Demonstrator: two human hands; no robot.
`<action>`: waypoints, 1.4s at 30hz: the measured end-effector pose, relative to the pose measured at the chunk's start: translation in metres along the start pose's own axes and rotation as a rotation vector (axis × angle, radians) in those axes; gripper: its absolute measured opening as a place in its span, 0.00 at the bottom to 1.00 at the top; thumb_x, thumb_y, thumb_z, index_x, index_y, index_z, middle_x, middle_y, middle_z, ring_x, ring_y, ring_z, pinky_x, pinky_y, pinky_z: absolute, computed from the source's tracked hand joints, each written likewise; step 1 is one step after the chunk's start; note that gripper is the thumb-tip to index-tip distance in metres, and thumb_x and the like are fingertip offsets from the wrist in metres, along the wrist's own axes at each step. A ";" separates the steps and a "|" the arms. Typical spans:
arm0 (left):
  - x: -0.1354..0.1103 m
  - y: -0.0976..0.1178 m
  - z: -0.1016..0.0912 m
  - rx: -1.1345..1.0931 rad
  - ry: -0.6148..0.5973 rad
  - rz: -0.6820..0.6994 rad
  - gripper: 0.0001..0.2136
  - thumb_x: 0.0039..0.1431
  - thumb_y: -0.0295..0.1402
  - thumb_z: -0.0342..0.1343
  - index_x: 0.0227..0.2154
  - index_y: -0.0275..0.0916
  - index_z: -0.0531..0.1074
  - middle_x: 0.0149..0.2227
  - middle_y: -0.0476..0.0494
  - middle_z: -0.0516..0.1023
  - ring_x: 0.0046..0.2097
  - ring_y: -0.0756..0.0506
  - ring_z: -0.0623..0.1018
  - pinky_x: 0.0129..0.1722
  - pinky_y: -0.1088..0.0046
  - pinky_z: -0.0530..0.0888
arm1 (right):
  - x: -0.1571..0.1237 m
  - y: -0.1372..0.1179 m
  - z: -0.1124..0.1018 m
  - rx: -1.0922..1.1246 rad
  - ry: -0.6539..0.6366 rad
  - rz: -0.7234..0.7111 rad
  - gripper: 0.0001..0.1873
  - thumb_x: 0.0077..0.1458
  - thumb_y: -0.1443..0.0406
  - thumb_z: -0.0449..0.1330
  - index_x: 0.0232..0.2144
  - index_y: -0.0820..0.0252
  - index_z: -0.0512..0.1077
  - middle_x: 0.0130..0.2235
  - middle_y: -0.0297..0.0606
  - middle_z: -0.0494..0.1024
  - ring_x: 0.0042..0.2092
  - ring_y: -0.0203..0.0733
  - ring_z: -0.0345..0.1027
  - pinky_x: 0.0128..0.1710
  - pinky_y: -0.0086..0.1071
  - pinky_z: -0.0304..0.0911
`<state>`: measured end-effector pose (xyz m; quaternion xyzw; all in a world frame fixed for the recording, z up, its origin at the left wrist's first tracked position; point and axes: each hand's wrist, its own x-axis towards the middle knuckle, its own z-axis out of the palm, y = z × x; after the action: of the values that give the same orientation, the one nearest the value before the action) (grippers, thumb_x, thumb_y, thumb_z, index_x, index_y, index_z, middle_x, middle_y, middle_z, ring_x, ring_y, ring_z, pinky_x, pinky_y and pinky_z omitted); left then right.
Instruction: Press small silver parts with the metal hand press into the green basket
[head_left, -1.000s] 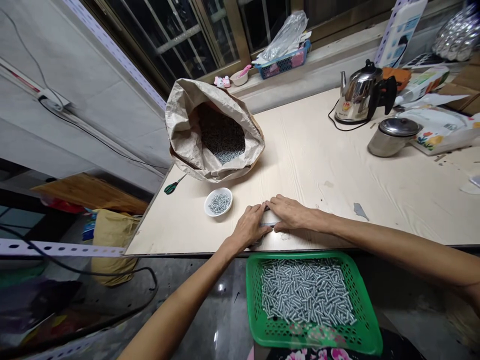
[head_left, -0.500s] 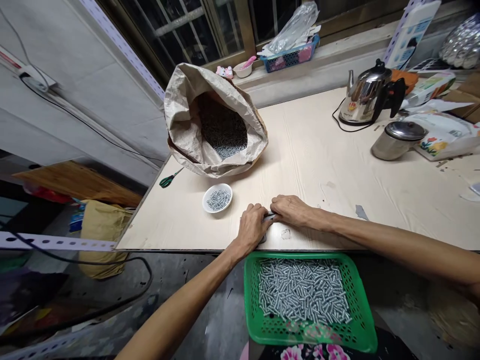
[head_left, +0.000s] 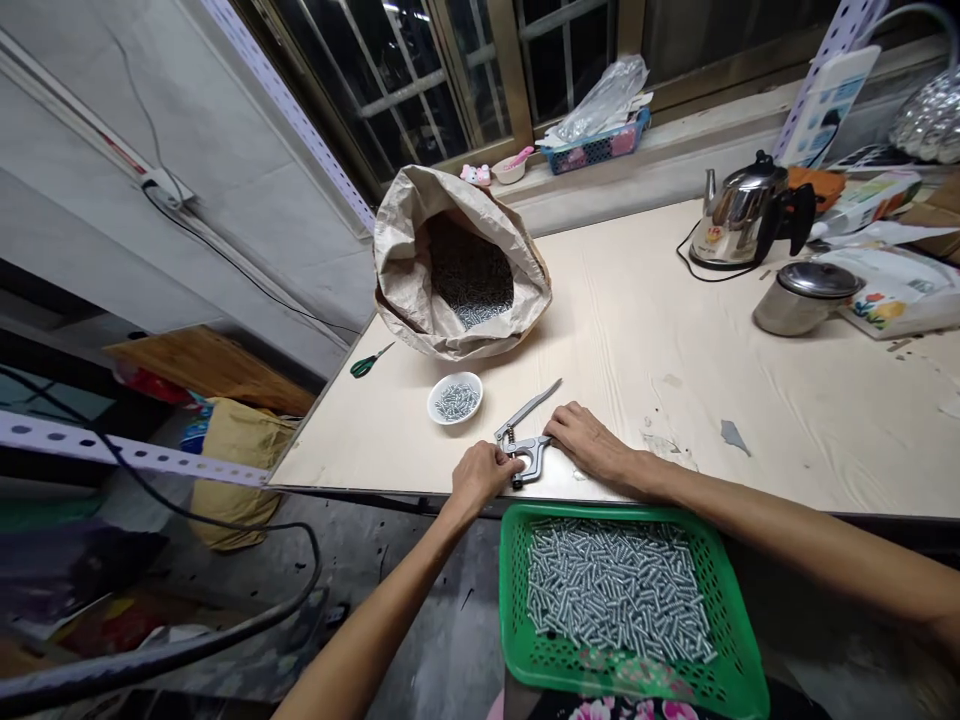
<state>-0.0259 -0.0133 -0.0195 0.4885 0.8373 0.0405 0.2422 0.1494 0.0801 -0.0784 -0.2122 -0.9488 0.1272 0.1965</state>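
Note:
Grey snap pliers (head_left: 534, 458) lie near the table's front edge, their upper handle spread away from the frame and a small spring showing at the joint. My left hand (head_left: 480, 474) is closed at the left side of their head, thumb and fingers pinching it. At the end of the lower handle, my right hand (head_left: 589, 440) has curled fingers gripping the tip. Any small part inside the jaws is too small to make out. Just behind my left hand stands a white bowl (head_left: 456, 420) of small metal pieces. Below the table edge sits a green basket (head_left: 512, 600) full of metal springs.
A large paper sack (head_left: 397, 225) with metal pieces inside stands open behind the bowl. Green-handled scissors (head_left: 364, 366) lie to its left. A steel kettle (head_left: 739, 220) and a lidded metal canister (head_left: 799, 305) occupy the right back. A grey scrap (head_left: 733, 437) lies at right.
The pliers' upper handle has swung open and my hands have moved apart, uncovering the tool. The camera view has shifted, so the surroundings appear farther right.

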 end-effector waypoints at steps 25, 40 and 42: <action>0.080 -0.032 -0.053 0.210 0.402 0.126 0.12 0.59 0.35 0.51 0.39 0.38 0.77 0.42 0.40 0.75 0.44 0.43 0.73 0.37 0.73 0.65 | 0.000 0.015 0.016 -0.006 0.177 0.040 0.05 0.60 0.69 0.53 0.32 0.58 0.68 0.34 0.39 0.69 0.37 0.42 0.57 0.34 0.34 0.52; 0.049 -0.027 -0.050 -0.039 0.313 0.240 0.07 0.54 0.32 0.56 0.27 0.36 0.77 0.31 0.44 0.80 0.34 0.46 0.76 0.34 0.74 0.67 | 0.001 0.020 0.022 -0.063 0.179 0.033 0.04 0.60 0.69 0.53 0.33 0.60 0.68 0.34 0.39 0.68 0.36 0.42 0.54 0.34 0.33 0.48; 0.037 -0.028 -0.038 0.076 0.218 0.297 0.07 0.54 0.29 0.55 0.27 0.35 0.77 0.32 0.42 0.79 0.34 0.46 0.76 0.34 0.74 0.65 | 0.001 0.019 0.019 -0.069 0.167 0.037 0.05 0.60 0.69 0.54 0.32 0.60 0.68 0.34 0.39 0.68 0.37 0.42 0.54 0.35 0.33 0.48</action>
<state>-0.0795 0.0094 -0.0082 0.6082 0.7783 0.0969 0.1226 0.1466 0.0942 -0.1011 -0.2463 -0.9289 0.0798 0.2649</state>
